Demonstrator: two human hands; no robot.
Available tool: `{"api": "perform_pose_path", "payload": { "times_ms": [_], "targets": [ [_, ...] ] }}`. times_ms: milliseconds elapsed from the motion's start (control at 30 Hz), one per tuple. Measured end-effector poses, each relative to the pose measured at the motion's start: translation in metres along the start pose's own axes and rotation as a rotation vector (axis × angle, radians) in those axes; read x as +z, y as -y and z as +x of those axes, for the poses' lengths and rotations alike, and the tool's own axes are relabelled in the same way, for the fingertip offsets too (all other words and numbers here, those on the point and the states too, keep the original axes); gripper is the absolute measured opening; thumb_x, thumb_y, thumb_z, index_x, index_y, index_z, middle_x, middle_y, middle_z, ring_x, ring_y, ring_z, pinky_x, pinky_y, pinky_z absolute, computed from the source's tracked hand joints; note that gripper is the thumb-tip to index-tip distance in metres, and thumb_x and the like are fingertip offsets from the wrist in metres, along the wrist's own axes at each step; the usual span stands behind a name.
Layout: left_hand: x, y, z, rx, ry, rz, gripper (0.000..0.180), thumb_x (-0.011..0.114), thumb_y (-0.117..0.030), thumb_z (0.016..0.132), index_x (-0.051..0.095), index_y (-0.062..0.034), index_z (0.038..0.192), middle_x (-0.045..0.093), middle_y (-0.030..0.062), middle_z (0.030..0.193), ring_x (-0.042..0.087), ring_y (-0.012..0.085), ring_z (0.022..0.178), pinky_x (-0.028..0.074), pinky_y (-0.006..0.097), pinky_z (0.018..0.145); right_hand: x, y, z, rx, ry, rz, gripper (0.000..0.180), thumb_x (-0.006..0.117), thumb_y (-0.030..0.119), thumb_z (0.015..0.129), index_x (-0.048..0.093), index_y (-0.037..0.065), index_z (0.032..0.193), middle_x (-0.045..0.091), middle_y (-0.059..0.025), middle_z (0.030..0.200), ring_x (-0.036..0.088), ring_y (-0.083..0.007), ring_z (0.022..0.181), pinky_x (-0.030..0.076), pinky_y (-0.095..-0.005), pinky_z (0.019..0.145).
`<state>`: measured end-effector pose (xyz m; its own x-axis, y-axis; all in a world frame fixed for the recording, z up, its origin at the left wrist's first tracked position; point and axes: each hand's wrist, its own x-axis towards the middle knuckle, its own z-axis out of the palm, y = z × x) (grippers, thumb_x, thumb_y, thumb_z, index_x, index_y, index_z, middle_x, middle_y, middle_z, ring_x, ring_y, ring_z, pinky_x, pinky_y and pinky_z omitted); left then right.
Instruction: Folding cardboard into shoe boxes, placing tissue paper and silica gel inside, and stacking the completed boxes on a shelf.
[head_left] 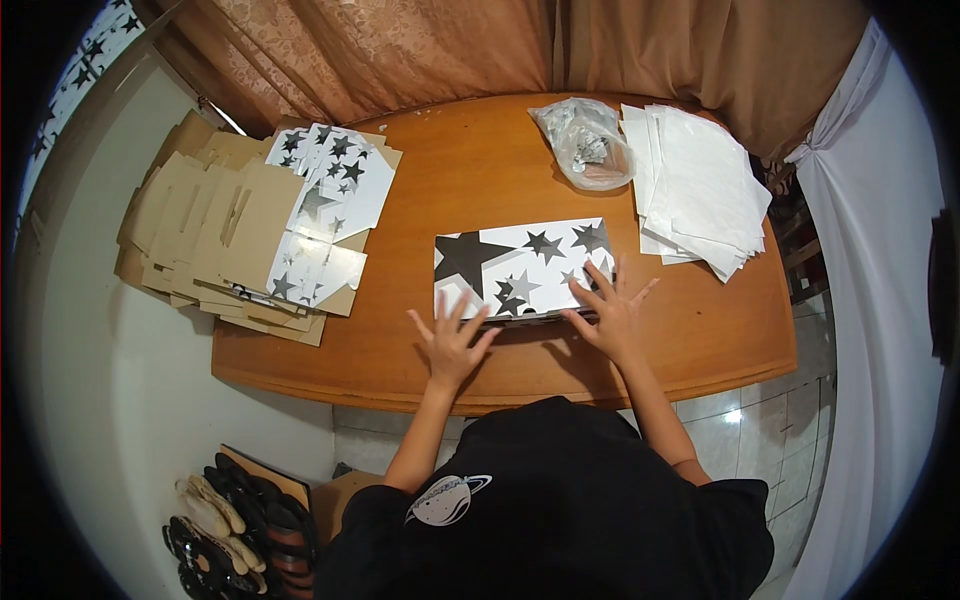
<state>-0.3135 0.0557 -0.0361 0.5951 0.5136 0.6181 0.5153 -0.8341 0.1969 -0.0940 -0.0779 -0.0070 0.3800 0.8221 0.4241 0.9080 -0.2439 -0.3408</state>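
Hands: both flat, fingers spread, pressing down, nothing gripped.
Left hand [452, 340]: palm on the wooden table [480, 170], fingertips on the near edge of the star-print box [520, 268], at its left half.
Right hand [608, 312]: fingers on the box's near right corner, palm just off its edge.
Star-print box: flat, white with black and grey stars, one big black star at its far left corner; lies mid-table, directly under and ahead of both hands.
Hidden: box's near edge is partly covered by the fingers; a darker strip shows below it between the hands, can't tell what it is.
Clear bag [588, 140]: beyond the right hand, well apart; crumpled plastic, contents grey and pinkish, not readable.
White sheets [700, 185]: fanned stack right of the bag, out past the right hand, overhanging the table edge.
Flat cardboard stack [215, 225]: far left of the left hand, brown blanks, a few star-print ones on top; hangs off the table's left end.
Shoes [240, 520]: on the floor, lower left, partly cut by the dark rim.
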Motion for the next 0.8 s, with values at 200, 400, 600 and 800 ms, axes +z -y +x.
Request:
{"api": "perform_pose_path", "payload": {
  "times_ms": [200,400,600,800],
  "targets": [
    [0.017,-0.028,0.011,0.100,-0.093,-0.259,0.025,0.073,-0.018,0.067,0.065,-0.0100,0.090,0.064,0.0014,0.096,0.058,0.0229,0.097,0.041,0.037,0.085,0.035,0.029,0.001,-0.150,-0.061,0.096,0.030,0.062,0.034,0.078,0.062,0.023,0.106,0.053,-0.0001,0.121,0.039,-0.0287,0.122,-0.005,-0.0716,0.092],
    [0.027,-0.027,0.007,0.076,-0.147,-0.263,0.018,0.074,-0.014,0.066,0.066,-0.0098,0.081,0.065,0.0006,0.089,0.059,0.0209,0.093,0.041,0.036,0.081,0.044,0.041,-0.002,-0.131,-0.112,0.149,0.025,0.063,0.025,0.076,0.065,0.022,0.101,0.056,0.0019,0.116,0.045,-0.0242,0.117,0.003,-0.0662,0.098],
    [0.030,-0.029,0.008,-0.012,-0.132,-0.312,0.015,0.074,-0.013,0.066,0.066,-0.0097,0.078,0.065,0.0014,0.087,0.059,0.0210,0.091,0.041,0.035,0.080,0.051,0.044,-0.002,-0.097,-0.157,0.134,0.019,0.063,0.021,0.077,0.065,0.019,0.096,0.058,0.0025,0.113,0.048,-0.0197,0.112,0.005,-0.0554,0.102],
    [0.023,-0.015,0.013,-0.010,0.058,-0.467,0.020,0.070,-0.016,0.070,0.067,-0.0104,0.089,0.064,0.0029,0.096,0.058,0.0236,0.098,0.039,0.040,0.089,0.067,0.031,-0.005,-0.230,-0.237,0.027,0.023,0.062,0.024,0.077,0.062,0.019,0.100,0.057,0.0024,0.115,0.050,-0.0152,0.108,0.017,-0.0479,0.100]
  ]
}}
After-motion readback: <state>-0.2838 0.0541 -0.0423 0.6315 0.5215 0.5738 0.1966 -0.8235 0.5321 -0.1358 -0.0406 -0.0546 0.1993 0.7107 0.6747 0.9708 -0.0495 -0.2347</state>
